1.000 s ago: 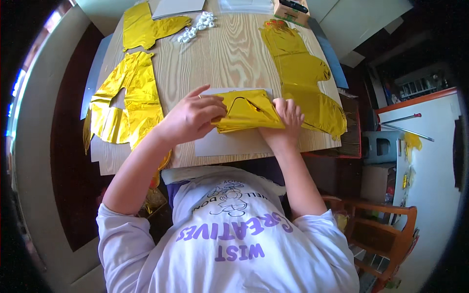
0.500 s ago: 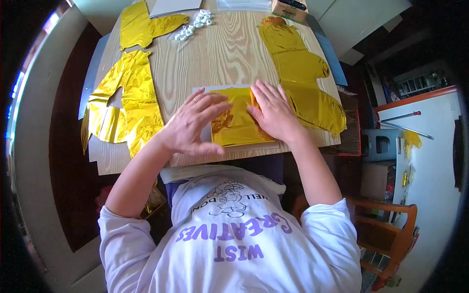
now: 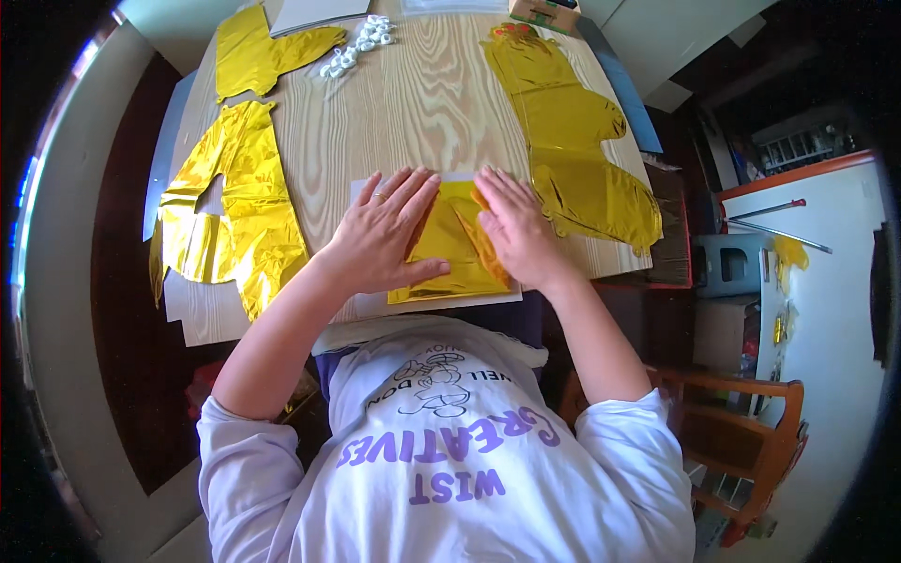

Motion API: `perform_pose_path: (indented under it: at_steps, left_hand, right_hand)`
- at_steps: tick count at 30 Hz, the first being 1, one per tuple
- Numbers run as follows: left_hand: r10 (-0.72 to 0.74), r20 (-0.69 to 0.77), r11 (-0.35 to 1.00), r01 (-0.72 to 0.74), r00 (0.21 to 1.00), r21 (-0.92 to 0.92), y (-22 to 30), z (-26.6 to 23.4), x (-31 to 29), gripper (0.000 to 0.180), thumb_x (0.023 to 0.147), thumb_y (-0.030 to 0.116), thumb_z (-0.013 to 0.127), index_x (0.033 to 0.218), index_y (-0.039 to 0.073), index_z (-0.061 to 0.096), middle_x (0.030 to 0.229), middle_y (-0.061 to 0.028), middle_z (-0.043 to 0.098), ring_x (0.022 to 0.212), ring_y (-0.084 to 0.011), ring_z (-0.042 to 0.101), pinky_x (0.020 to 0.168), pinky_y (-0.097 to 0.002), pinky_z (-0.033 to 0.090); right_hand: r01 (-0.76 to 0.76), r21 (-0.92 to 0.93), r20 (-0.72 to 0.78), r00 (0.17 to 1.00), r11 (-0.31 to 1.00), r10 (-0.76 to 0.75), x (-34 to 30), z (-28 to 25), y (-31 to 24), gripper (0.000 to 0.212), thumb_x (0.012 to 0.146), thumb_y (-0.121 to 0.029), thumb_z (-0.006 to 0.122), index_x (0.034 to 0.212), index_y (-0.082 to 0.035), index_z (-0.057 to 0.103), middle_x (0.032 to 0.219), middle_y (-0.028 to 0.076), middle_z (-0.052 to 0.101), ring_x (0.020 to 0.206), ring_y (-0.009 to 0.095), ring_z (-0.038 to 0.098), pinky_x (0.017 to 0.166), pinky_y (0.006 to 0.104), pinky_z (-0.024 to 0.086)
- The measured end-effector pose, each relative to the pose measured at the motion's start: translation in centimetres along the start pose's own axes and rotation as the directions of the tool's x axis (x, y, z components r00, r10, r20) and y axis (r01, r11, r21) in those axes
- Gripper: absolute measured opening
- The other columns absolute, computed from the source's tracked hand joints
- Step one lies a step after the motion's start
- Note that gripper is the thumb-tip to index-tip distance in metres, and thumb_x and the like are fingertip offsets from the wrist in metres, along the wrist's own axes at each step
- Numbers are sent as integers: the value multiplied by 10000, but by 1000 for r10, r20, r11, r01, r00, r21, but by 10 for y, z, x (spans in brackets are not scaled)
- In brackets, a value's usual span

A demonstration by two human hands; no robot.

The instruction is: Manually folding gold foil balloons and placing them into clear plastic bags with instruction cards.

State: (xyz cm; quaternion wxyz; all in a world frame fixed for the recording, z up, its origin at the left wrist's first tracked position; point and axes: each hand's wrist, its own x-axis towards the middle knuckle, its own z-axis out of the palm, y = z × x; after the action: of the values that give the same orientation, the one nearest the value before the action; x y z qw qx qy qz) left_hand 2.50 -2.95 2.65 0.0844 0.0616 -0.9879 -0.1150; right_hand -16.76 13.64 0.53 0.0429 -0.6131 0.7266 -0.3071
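A folded piece of gold foil (image 3: pixel 441 246), perhaps a flat foil balloon, lies on a white sheet (image 3: pixel 500 298) at the near edge of the table. My left hand (image 3: pixel 383 235) rests along the foil's left side with fingers stretched out and thumb reaching across its lower part. Along the right side, my right hand (image 3: pixel 519 230) lies flat with its fingers extended. A raised fold of foil shows beside each hand; the parts under the palms are hidden.
Flat gold foil balloons lie on the table's right (image 3: pixel 568 127), left (image 3: pixel 253 183) and far left (image 3: pixel 246 56). Small white rolls (image 3: pixel 361 45) sit near a stack of white sheets (image 3: pixel 314 13). A cardboard box (image 3: pixel 544 15) stands at the back. A wooden chair (image 3: pixel 771 432) is at right.
My left hand has come down from above the foil onto its left side. The foil and its white sheet sit slightly lower and further left in view; my right hand stays on the right side.
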Motion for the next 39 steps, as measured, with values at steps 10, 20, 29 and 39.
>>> perform_pose_path:
  at_steps: [10, 20, 29, 39]
  left_hand:
    - [-107, -61, 980, 95, 992, -173, -2, -13, -7, 909, 868, 506, 712, 1528, 2, 340, 1491, -236, 429, 1381, -388, 420, 1148, -473, 340]
    - [-496, 219, 747, 541, 840, -385, -34, -36, 24, 488, 881, 251, 748, 1263, -19, 610, 931, -144, 701, 849, -227, 688, 796, -352, 556]
    - [-447, 454, 347, 617, 771, -706, -35, -45, 23, 567, 872, 46, 717, 1399, 33, 508, 1045, -103, 706, 808, -117, 637, 681, -262, 514]
    - [-570, 192, 651, 582, 799, -488, -33, -24, 0, 645, 853, 24, 698, 1455, 85, 475, 1096, -139, 678, 813, -189, 660, 750, -324, 551]
  right_hand:
    - [-16, 44, 52, 999, 999, 13, 15, -42, -35, 458, 1016, -235, 545, 1406, 5, 520, 1453, 239, 510, 1363, 352, 487, 1163, 540, 319]
    - [-24, -229, 123, 991, 973, 53, -3, 9, -9, 579, 1024, -244, 510, 1527, -5, 351, 1598, 191, 350, 1506, 330, 284, 1235, 518, 146]
    - [-21, -252, 167, 984, 967, 65, -2, 6, -15, 586, 1037, -286, 490, 1542, -28, 339, 1606, 161, 350, 1510, 341, 273, 1230, 540, 123]
    - [96, -322, 232, 972, 942, -20, 1, 7, -10, 604, 1040, -302, 487, 1564, -63, 307, 1633, 121, 310, 1520, 330, 244, 1230, 548, 99]
